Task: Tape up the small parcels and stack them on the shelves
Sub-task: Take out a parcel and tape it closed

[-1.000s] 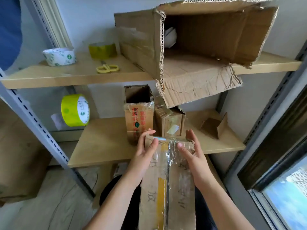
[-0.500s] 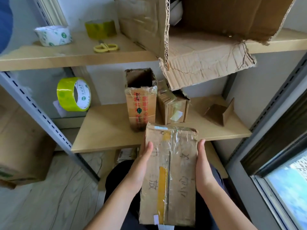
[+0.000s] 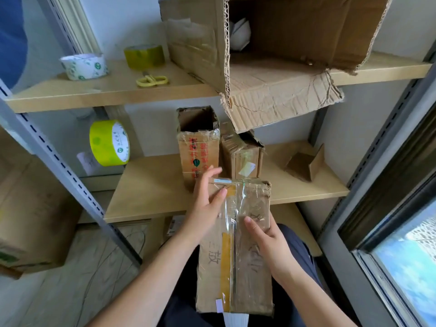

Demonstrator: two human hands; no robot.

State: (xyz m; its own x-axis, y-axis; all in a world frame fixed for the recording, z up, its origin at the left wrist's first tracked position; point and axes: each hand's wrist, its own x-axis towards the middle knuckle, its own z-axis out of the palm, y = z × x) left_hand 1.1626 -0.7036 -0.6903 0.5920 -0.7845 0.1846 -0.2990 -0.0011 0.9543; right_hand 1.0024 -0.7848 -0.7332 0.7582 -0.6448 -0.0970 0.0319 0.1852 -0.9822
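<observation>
A long taped parcel (image 3: 236, 244) lies on the person's lap, in front of the lower shelf (image 3: 151, 197). The left hand (image 3: 207, 204) rests flat on its top left corner, fingers spread (thumb on the tape). The right hand (image 3: 266, 241) holds its right side, thumb on top.

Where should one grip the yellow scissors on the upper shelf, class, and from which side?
Grip the scissors by the two looped handles, coming from the front. They lie flat on the upper shelf with the loops toward the shelf's front edge and the blades pointing back to the tape roll, so the handles are nearest and safest.
</observation>
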